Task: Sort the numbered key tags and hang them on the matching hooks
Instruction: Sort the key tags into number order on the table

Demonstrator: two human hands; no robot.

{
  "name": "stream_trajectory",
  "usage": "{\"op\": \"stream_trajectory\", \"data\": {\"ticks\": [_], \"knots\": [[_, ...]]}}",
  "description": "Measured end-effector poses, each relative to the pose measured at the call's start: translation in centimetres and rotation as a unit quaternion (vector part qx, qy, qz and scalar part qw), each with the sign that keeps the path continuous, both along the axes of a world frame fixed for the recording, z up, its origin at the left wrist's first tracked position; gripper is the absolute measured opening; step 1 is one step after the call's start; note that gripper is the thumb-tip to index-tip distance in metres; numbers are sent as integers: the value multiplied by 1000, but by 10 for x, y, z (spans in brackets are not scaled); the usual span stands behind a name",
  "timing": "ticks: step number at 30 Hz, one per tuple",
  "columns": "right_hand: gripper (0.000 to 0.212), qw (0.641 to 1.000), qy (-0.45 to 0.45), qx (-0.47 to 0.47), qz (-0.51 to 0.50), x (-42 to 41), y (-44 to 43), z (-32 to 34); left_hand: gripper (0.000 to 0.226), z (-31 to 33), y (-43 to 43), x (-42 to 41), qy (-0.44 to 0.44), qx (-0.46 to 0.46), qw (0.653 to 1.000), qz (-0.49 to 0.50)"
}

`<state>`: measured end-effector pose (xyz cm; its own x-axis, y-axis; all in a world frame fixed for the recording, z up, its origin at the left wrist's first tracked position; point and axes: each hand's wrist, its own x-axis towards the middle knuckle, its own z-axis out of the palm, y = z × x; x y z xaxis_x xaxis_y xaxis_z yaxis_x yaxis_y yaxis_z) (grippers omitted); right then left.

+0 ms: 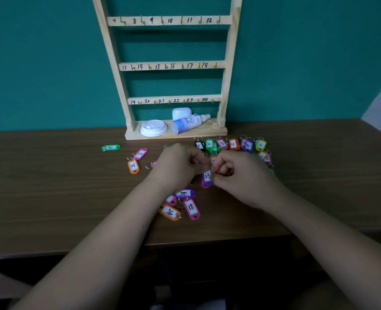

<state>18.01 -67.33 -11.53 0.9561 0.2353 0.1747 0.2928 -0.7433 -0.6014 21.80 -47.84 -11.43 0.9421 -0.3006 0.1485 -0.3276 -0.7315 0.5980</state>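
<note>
A wooden rack (118,63) with numbered hooks 7 to 24 stands against the green wall; none of the hooks in view carries a tag. Both hands meet over the table. My right hand (238,175) pinches a purple tag numbered 13 (207,178) that hangs between the two hands. My left hand (178,164) has its fingers curled at the top of the same tag, where its ring is hidden. Tags 1 to 6 (229,144) lie in a row in front of the rack's base. Pink tag 18 (191,208) and orange tag 24 (169,212) lie under my forearms.
A white cup lid (153,128), a spray bottle (188,124) and a white case (180,113) sit on the rack's base. Loose tags lie at the left: a green tag (111,147), pink tag 22 (140,153) and orange tag 21 (133,166). The brown table's front edge (51,253) is near me.
</note>
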Motion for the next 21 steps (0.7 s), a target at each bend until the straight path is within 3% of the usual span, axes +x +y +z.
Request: {"op": "stream_trajectory", "data": {"ticks": [8,18,21], "knots": [[15,1000,-13,14,-4,1,7,5,5,-1,3,1,-18,12,1000,5],[10,998,-52,27,-8,9,20,10,24,-1,17,6,-37,2,998,45],[9,997,-59,42,-8,12,24,12,19,-4,24,9,-31,0,999,45]]}}
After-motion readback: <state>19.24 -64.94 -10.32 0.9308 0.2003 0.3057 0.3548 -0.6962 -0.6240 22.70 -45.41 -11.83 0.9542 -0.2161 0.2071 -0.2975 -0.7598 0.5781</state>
